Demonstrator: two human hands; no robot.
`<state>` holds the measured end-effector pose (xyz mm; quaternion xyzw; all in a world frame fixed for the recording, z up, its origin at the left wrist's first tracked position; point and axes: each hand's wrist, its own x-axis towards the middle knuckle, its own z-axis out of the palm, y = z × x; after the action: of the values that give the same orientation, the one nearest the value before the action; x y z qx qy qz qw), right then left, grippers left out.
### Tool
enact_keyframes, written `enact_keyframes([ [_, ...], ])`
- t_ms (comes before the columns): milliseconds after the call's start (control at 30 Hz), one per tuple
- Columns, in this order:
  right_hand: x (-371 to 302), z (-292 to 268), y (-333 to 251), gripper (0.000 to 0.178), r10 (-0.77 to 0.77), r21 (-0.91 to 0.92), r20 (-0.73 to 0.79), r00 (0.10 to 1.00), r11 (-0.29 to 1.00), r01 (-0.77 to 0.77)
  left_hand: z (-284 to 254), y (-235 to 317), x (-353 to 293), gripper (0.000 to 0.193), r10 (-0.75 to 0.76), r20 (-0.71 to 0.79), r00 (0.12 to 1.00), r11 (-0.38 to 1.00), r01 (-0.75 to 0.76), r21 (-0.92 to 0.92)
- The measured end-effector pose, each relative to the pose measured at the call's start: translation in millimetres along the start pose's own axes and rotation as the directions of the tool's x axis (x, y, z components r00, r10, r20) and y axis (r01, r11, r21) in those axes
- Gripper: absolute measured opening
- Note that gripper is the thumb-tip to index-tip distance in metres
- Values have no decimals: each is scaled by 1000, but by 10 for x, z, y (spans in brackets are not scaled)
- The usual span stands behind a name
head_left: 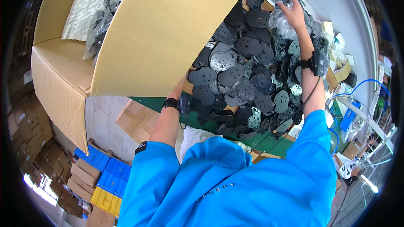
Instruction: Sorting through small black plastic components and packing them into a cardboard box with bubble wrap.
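A large heap of flat, dark, rounded plates with small holes [230, 75] covers the green table [193, 120]. At its far right, my right hand [293, 14] is raised over clear plastic bags [281, 24]. Its thumb and fingers are apart and curved, and I see nothing gripped between them. My left hand [182, 85] is by the heap's left edge, next to the big cardboard box [168, 29]. The box's flap hides most of that hand, so its fingers do not show. A dark device is strapped on each wrist.
Inside the tilted box lie plastic-wrapped things and a printed sheet [84, 10]. Blue bins [111, 172], a yellow bin [106, 201] and stacked cartons stand on the floor at lower left. Blue hose [366, 82] and metal framing run along the right. Another person [347, 169] is at far right.
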<state>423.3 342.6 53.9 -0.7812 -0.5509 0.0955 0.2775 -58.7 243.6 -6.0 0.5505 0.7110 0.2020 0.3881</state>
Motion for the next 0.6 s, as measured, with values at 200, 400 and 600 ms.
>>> enact_keyframes([
  [200, 291, 148, 255, 42, 143, -443, 157, 977, 895, -60, 35, -367, 51, 50, 212, 12, 977, 951, -209, 230],
  [400, 175, 131, 64, 23, 200, -228, 5, 980, 954, -194, 22, -265, 40, 48, 214, 8, 977, 955, -211, 207],
  [600, -259, -267, -45, 22, 26, 542, -244, 969, 833, 113, 34, -316, 19, 47, 189, 46, 981, 951, -194, 239],
])
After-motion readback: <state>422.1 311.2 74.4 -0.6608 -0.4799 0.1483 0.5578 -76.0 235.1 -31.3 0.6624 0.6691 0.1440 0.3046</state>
